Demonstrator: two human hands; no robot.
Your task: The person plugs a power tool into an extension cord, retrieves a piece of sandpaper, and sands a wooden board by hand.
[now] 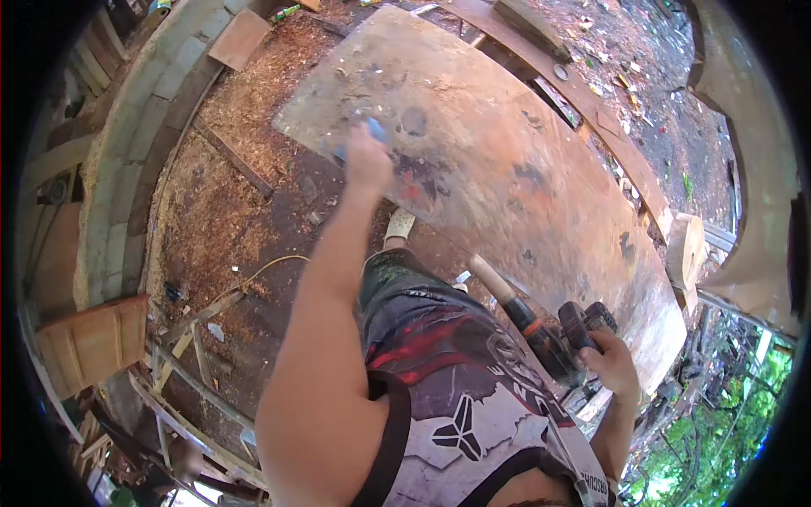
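Note:
My left hand (369, 160) reaches over the left edge of a big worn wooden board (473, 152). Its fingers look closed around a small blue item (376, 130), but motion blur hides what kind it is. At the lower right, my right hand (612, 363) is wrapped round a black cordless power tool (549, 351) with an orange ring and a pale tube at its front end. That tool is held beside my body, over the board's near edge, its tube pointing up and left. The board's surface carries dark, red and orange stains.
Sawdust (228, 211) covers the ground on the left, beside a curved block wall (127, 169). A yellow cord (274, 266) lies near my legs. Planks (621, 152) border the board's far side, and a wood piece (686, 245) stands at its right. A wooden panel (97, 342) leans lower left.

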